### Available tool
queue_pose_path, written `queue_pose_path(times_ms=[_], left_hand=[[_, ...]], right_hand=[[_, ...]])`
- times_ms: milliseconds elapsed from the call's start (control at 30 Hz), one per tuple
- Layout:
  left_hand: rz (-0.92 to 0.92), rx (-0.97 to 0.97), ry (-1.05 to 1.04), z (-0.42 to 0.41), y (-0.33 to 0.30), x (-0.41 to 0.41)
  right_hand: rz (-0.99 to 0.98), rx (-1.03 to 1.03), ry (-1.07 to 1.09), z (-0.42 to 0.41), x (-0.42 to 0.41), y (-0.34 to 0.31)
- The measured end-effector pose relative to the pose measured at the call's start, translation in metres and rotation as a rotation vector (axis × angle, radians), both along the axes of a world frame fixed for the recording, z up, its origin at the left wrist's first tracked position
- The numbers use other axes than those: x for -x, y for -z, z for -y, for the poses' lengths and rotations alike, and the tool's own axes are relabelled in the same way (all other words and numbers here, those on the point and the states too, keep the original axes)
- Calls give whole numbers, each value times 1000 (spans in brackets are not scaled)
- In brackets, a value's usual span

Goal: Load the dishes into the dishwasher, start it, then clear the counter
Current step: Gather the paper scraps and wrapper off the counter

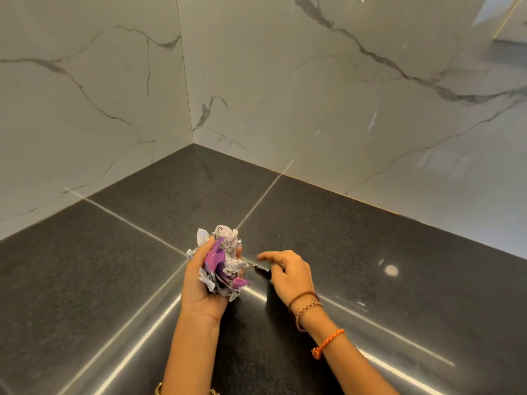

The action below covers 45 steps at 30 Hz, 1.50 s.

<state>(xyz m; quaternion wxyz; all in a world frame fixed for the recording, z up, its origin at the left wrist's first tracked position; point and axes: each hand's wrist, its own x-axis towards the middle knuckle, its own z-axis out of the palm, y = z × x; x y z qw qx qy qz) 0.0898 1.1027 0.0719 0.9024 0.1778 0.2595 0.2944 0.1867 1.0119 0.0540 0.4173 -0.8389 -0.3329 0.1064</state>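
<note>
Your left hand (201,283) has its fingers curled around a crumpled wad of paper and purple wrapper (224,263) above the middle of the counter (399,280), likely light, soft and springy, so keep cupping it whole while your right hand (288,273) hovers loose-fingered, holding nothing.

Two glossy white marble wall panels meet in a corner, upper centre of frame. Left panel (85,109) and right panel (342,95) join at a vertical seam (185,81). Grey veins (399,72) run diagonally across the right one; thinner veins on the left. Bright reflection (496,15) at top right. Thin warm glow line (356,196) along the right panel's base, where it meets the counter (85,280).

Wrist wear, lower centre-right: brown band (302,297), beaded bracelet (308,310) just below it, orange braided thread (328,342) further down the forearm. Gold bangle (158,389) at bottom edge, partly cut off.
</note>
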Motion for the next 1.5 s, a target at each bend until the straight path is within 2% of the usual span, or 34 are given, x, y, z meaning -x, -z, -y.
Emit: queue_pose_path(times_ms=[200,400,467,500,533,567,633,667,700,767,900,1033,1100,1167,1200,1233,1300,1400,1467,1500], left_hand=[[-8,22,8,-3,1,0],[2,-3,4,-3,2,0],[5,8,2,-3,3,0],[6,14,0,-4,3,1],[5,15,-1,-5,3,1],[5,14,0,-5,3,1],[16,18,2,-6,3,1],[19,21,7,-6,3,1],[18,21,14,-5,3,0],[8,14,28,-2,3,-2],[-4,-6,46,6,2,-8],[-2,-26,52,6,4,-8],[-2,-38,44,3,6,-7],[-4,-41,40,2,7,-6],[-6,-41,38,2,7,-6],[-8,-40,36,2,7,-7],[-7,-40,30,2,7,-7],[1,-37,31,3,6,-8],[-5,-43,28,4,7,-10],[-7,-48,25,4,7,-10]], right_hand=[[126,270,-172,-15,-8,-6],[253,373,-205,-15,6,-7],[203,321,-173,-15,8,-7],[90,225,-117,-16,8,-8],[-105,84,-57,-14,6,-10],[-377,-122,-3,-10,1,-9],[-1180,-608,3,-2,-7,-12],[-1454,-836,-33,3,-6,-11],[-1588,-990,-56,6,-6,-9],[-1630,-1153,-74,10,-3,-4],[-1582,-1291,-99,16,4,0],[-1630,-1314,-124,30,-3,-4],[-1664,-1234,-19,33,-8,-10],[-1587,-1029,128,36,-11,-16],[-1475,-907,166,38,-12,-18],[-1311,-774,186,40,-13,-17],[-857,-485,172,46,-11,-13],[-218,-58,56,52,-8,-3],[24,166,16,51,-3,-1],[98,214,9,51,0,-1]])
